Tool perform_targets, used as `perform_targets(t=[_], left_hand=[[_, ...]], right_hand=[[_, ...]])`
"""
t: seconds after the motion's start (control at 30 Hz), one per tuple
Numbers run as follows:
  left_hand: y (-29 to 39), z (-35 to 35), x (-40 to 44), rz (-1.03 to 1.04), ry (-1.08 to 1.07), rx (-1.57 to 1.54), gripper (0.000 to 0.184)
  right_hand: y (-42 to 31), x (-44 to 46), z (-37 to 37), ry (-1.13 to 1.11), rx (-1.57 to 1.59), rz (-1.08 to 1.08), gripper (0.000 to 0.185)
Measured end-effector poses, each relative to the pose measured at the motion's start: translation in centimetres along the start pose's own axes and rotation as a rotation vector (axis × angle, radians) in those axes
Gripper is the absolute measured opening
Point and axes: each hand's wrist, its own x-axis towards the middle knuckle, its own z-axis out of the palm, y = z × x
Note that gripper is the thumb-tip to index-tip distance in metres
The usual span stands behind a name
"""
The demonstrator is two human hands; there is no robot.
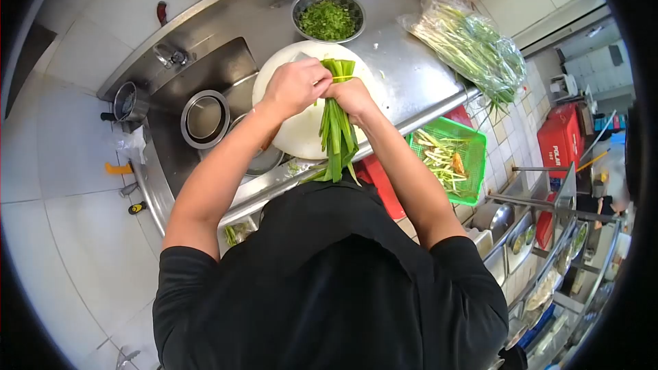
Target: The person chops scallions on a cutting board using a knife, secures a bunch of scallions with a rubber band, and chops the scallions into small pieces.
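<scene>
Over a round white cutting board (284,133), my right hand (351,96) is wrapped round a bundle of long green scallion leaves (336,130). The cut ends point away from me and the loose tips hang towards my apron. A thin yellow band (343,77) crosses the bundle near its cut ends. My left hand (296,87) is closed, its fingertips pinching at the band's left end. Beyond the left knuckles a grey, flat blade-like piece (300,57) shows on the board, partly hidden by the hand.
Behind the board stands a metal colander (295,17) of chopped greens. Bagged scallions (473,44) lie at the right of the steel counter (411,72). A sink (164,157) with metal pots (205,120) is at left. Below the counter edge sits a green basket (483,164) of trimmings.
</scene>
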Motion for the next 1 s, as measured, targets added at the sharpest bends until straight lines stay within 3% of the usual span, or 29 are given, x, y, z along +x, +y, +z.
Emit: perform_targets(t=[0.07,0.17,0.33,0.43,0.53,0.7,0.73,0.77,0.87,0.9,0.97,1.0], left_hand=[[0.3,0.7,-0.9,-0.011,0.094,-0.049,0.006],[0.4,0.6,-0.6,-0.052,0.068,-0.098,0.006],[-1.2,0.2,-1.1,0.024,-0.132,-0.002,0.012],[-0.6,0.0,-2.1,0.079,-0.172,0.075,0.013],[0.2,-0.1,-2.8,0.052,-0.056,-0.02,0.013],[-0.6,1.4,-4.6,-0.226,0.109,-0.417,0.008],[-0.7,1.6,-5.3,-0.31,0.107,-0.442,0.007],[-0.5,2.0,-5.9,-0.39,0.099,-0.472,0.007],[1.9,3.9,-8.5,-0.306,0.221,-0.242,0.016],[3.5,3.1,-8.1,-0.033,0.224,-0.037,0.019],[5.8,3.1,-8.4,-0.07,0.187,-0.163,0.014],[5.4,3.4,-7.9,-0.115,0.16,-0.214,0.015]], right_hand=[[0.0,-0.7,0.1,0.039,-0.006,0.024,0.013],[0.2,-0.3,-0.1,0.026,-0.118,-0.045,0.015],[1.9,0.2,0.2,0.021,-0.158,-0.056,0.013],[1.4,0.4,0.3,0.043,-0.128,0.064,0.013],[1.7,1.2,0.1,0.006,-0.014,0.025,0.014],[1.0,0.2,0.8,-0.063,-0.104,-0.021,0.021],[2.0,0.6,1.0,-0.09,-0.124,-0.172,0.027],[2.8,1.3,1.0,-0.074,-0.243,-0.2,0.03],[2.8,2.0,-0.2,0.042,-0.619,-0.277,0.038],[2.2,1.2,-0.1,0.092,-0.745,-0.294,0.04],[5.2,1.9,-0.3,0.239,-0.973,-0.385,0.044],[5.6,1.2,-0.1,0.181,-1.092,-0.386,0.041]])
